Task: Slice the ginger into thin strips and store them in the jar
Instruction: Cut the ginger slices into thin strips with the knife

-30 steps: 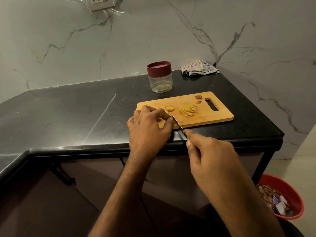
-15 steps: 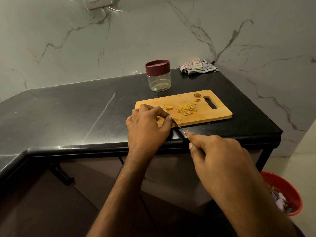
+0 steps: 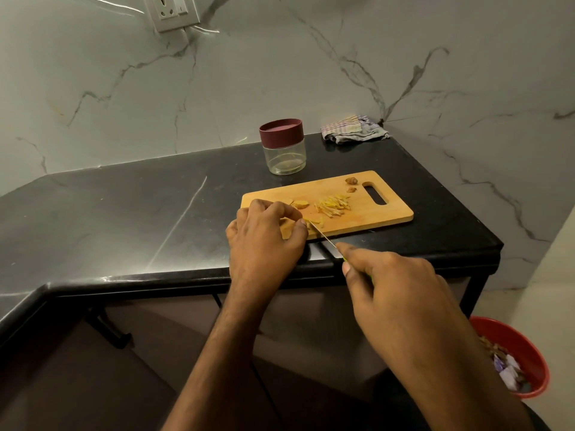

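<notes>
Both hands curled: left hand [image 3: 264,244] pinning ginger [image 3: 312,219], right hand [image 3: 401,293] gripping knife [image 3: 322,235].

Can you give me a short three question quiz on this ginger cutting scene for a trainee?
1. True or false: the jar has its lid on.
2. Which hand grips the knife? A) left hand B) right hand
3. Fill in: the pile of cut strips lies on the ____.

Key: 1 true; 2 B; 3 cutting board.
</notes>
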